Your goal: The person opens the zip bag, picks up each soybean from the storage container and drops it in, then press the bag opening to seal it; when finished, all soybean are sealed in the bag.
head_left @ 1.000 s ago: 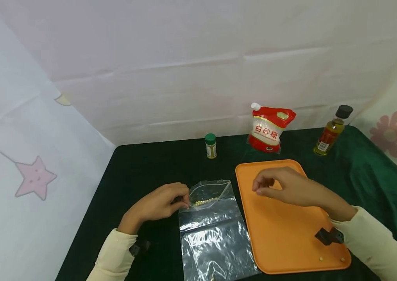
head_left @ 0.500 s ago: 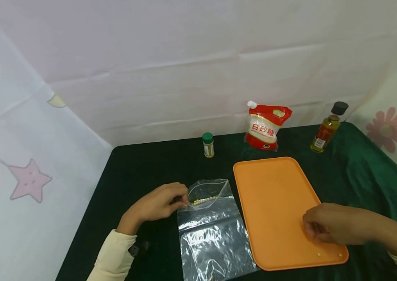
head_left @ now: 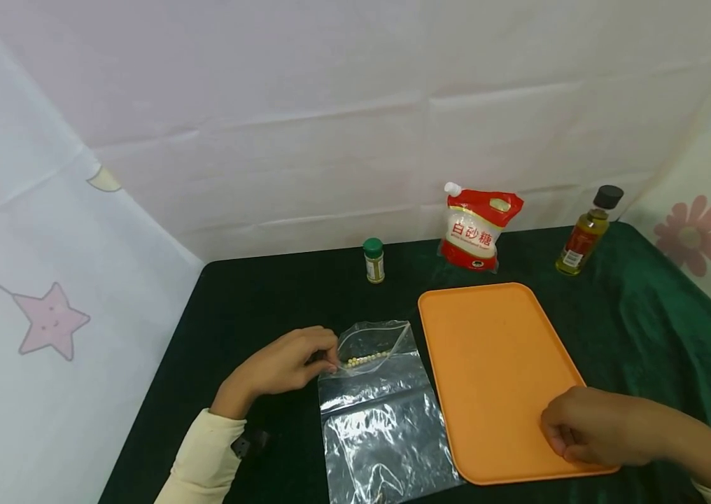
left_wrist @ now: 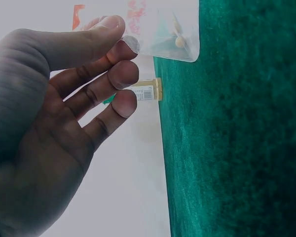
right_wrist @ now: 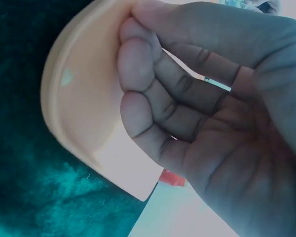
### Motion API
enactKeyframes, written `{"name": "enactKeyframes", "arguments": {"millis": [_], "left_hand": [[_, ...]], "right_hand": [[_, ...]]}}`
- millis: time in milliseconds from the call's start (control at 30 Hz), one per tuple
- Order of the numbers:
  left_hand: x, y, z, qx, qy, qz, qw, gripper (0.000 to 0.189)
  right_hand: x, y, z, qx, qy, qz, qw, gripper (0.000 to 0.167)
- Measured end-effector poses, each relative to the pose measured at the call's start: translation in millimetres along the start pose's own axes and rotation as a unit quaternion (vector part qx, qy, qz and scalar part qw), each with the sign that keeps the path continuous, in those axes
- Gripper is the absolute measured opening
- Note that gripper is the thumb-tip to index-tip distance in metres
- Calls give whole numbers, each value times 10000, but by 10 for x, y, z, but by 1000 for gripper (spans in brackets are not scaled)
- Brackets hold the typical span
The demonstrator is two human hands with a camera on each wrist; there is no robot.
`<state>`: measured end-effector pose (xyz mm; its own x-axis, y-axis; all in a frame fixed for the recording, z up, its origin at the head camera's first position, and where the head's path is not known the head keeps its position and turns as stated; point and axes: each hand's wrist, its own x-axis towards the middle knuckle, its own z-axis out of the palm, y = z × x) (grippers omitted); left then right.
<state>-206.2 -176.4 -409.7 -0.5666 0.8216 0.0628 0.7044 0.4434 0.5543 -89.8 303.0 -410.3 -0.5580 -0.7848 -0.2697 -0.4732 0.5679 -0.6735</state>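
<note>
My left hand (head_left: 286, 360) pinches the left edge of the mouth of a clear zip-lock bag (head_left: 387, 427), which lies on the dark green cloth. A row of small pale-yellow beans (head_left: 362, 361) shows inside, near the bag's opening. In the left wrist view, thumb and index finger hold the bag's film (left_wrist: 163, 44). My right hand (head_left: 607, 427) is low at the near right corner of an orange tray (head_left: 488, 364), fingers curled, thumb and index tips together. Whether a bean sits between those tips is hidden. One loose bean (right_wrist: 66, 76) lies on the tray, apart from the fingers.
Along the back of the table stand a small green-capped jar (head_left: 374, 262), a red-and-white sugar pouch (head_left: 475, 234) and an oil bottle (head_left: 585, 234) with a black cap. A white curtain (head_left: 305, 140) rises behind the table.
My right hand has come down from over the tray's upper part to its near right corner, covering the loose beans in the head view. My left hand keeps its pinch on the bag.
</note>
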Motion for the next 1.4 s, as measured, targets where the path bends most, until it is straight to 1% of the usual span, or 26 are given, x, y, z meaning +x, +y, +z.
{"name": "enactKeyframes", "arguments": {"millis": [167,300,367,433,533,667,767,867,933,1033,1133,1200,1300,1400], "left_hand": [[6,-2,-7,1,-16,-36,10000,13],[8,-10,-9,-44,-87,-108,9999,12],[10,-9,-12,-70,-115,-121,9998,12],[11,1,-18,-76,-115,-110,9998,12],[11,6,-22,-64,-78,-90,9999,12],[11,-3,-16,-69,-57,-75,9999,13],[11,-11,-8,-63,-60,-41,10000,13],[11,-11,-5,-46,-54,-33,10000,12],[10,-9,-7,-35,-57,-50,10000,13],[5,-4,-13,-68,-80,-81,9999,12],[1,4,-16,-106,-87,-55,9999,10],[0,4,-14,-126,-81,-29,9999,10],[0,1,-12,-135,-74,-28,9999,11],[-4,-2,-12,-155,-97,-67,9998,11]], "right_hand": [[45,4,15,-332,261,-232,9988,29],[70,20,26,-367,521,-400,9972,27],[80,29,13,-274,696,-382,9965,23],[101,47,-18,-196,922,-332,9950,15],[135,71,-80,-92,1362,-203,9904,9],[195,119,-122,56,2004,-177,9795,12],[239,167,-126,472,2336,-89,9712,11],[291,207,-124,1157,2497,153,9613,9],[332,218,-125,1623,2632,371,9503,11],[402,223,-128,2039,2871,614,9339,16],[467,217,-136,2290,3060,755,9210,20],[504,213,-141,2447,3125,749,9148,22],[560,199,-148,2626,3178,731,9081,25],[641,182,-157,2771,3185,631,9043,26]]}}
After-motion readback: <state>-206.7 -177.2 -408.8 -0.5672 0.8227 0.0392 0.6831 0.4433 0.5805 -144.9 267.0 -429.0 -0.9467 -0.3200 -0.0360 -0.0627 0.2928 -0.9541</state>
